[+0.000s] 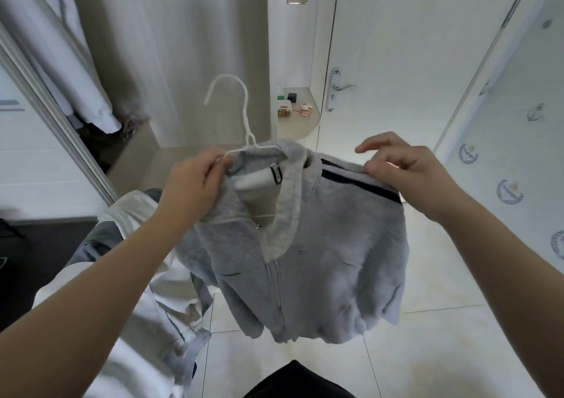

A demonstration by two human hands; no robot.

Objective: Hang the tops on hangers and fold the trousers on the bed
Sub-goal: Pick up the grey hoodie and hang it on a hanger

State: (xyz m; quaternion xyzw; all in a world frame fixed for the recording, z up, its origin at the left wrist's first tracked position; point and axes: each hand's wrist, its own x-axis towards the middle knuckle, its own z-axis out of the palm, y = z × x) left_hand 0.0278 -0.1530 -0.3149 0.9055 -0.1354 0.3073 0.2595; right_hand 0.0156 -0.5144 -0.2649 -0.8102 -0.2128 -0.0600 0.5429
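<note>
Centre frame, the grey zip hoodie (308,260) is going onto the white hanger (241,117). Left hand (195,184) pinches hanger and collar together; right hand (406,169) pinches the striped shoulder. Next, I'd say: seat that shoulder over the hanger's arm.

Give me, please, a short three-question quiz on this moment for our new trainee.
1. True or false: the white hanger has its hook standing up above the collar of the grey hoodie.
2. What does the right hand grip? A) the hoodie's striped shoulder B) the hanger's hook C) a door handle
3. Fill in: the hand that pinches the hanger's wire at the collar is the ___ one.
Key: 1 true; 2 A; 3 the left hand.
</note>
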